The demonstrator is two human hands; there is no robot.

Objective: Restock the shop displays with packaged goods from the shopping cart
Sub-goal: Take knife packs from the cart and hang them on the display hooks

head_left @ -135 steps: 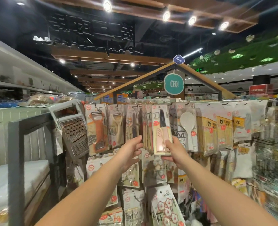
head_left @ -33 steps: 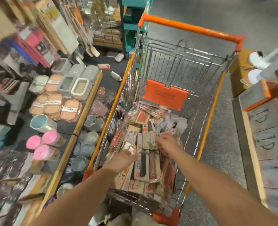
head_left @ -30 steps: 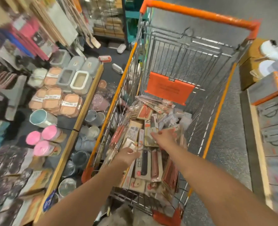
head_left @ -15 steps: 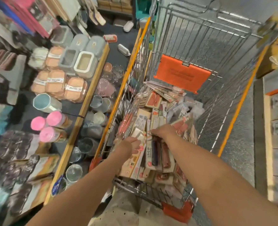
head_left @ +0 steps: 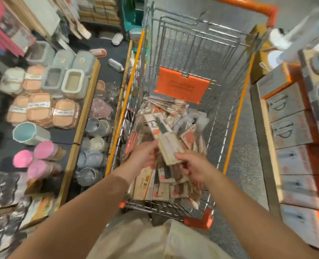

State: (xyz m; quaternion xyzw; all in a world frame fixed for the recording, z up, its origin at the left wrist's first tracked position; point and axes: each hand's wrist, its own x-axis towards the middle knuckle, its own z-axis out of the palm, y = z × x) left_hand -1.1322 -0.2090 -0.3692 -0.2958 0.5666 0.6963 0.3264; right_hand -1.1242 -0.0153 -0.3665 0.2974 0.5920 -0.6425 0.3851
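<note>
We're in a housewares shop: wire cart [head_left: 235, 101] full of carded packs [head_left: 160, 187], display shelf [head_left: 83, 101] with labelled containers [head_left: 42, 111] and cups [head_left: 96, 126] beside it.

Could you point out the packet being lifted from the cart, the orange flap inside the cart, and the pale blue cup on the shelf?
Knife packet [head_left: 165, 139]: head view, middle of its card.
Orange flap [head_left: 182, 86]: head view, centre of the panel.
Pale blue cup [head_left: 24, 132]: head view, its open mouth.
</note>
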